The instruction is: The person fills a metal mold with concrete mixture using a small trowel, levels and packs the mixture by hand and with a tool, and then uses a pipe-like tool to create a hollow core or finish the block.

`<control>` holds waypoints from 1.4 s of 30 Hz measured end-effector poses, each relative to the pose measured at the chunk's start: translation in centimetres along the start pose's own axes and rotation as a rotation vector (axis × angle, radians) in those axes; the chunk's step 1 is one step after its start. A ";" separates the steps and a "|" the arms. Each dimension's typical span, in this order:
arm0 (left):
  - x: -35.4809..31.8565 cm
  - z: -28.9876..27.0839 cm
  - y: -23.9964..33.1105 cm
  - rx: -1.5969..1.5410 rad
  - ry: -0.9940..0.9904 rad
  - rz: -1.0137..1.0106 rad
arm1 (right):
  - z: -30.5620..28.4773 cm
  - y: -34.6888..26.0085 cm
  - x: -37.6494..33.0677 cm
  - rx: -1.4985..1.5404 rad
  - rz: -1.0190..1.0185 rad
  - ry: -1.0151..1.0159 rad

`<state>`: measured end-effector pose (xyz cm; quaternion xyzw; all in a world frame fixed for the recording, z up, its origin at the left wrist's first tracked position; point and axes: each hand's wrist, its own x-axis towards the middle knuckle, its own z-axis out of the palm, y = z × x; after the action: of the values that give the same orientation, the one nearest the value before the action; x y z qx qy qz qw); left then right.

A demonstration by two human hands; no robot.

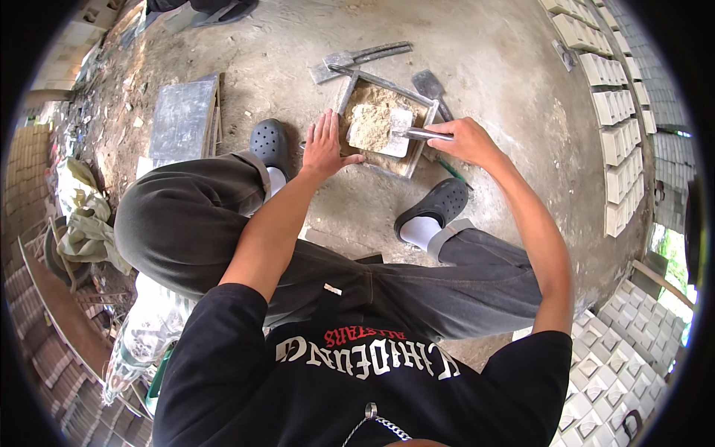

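Between my feet on the floor lies a shallow rectangular tray-like frame (395, 86), filled with a pale, crumbly, sand-like mix (370, 127). My left hand (325, 147) is spread flat against the frame's left side, fingers pointing away from me and thumb toward the mix. On the right, my right hand (477, 141) is closed round the dark handle of a trowel (402, 123). The trowel's shiny flat blade rests on the mix, which heaps up at its left edge. A dark flat-bladed scraper (428, 83) lies just beyond the frame's right corner, partly hidden by it.
Beyond the frame lies a flat blade (334, 63) beside long dark bars (383, 51). Flat boards (182, 115) are stacked at the left. Pale blocks (614, 108) line the right, with more stacked (611, 380) at lower right. My clogs (269, 143) flank the frame.
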<state>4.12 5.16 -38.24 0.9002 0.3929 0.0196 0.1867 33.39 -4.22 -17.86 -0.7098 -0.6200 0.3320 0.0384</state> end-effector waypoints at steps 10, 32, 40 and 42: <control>-2.2 0.2 2.8 0.006 0.187 0.074 | 2.0 4.8 -4.6 -0.193 -0.111 0.161; 0.1 -2.4 14.4 -2.595 0.256 -0.838 | 11.2 8.1 -7.6 -0.217 -0.312 0.493; 0.0 -1.8 12.1 -2.582 0.235 -0.882 | 9.9 8.4 -8.3 -0.279 -0.317 0.458; 0.3 -1.8 12.5 -2.620 0.232 -0.790 | 10.0 8.3 -8.3 -0.276 -0.323 0.472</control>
<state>12.74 -1.88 -32.20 -0.1105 0.3281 0.3932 0.8518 35.21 -17.24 -25.97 -0.6583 -0.7377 0.0605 0.1369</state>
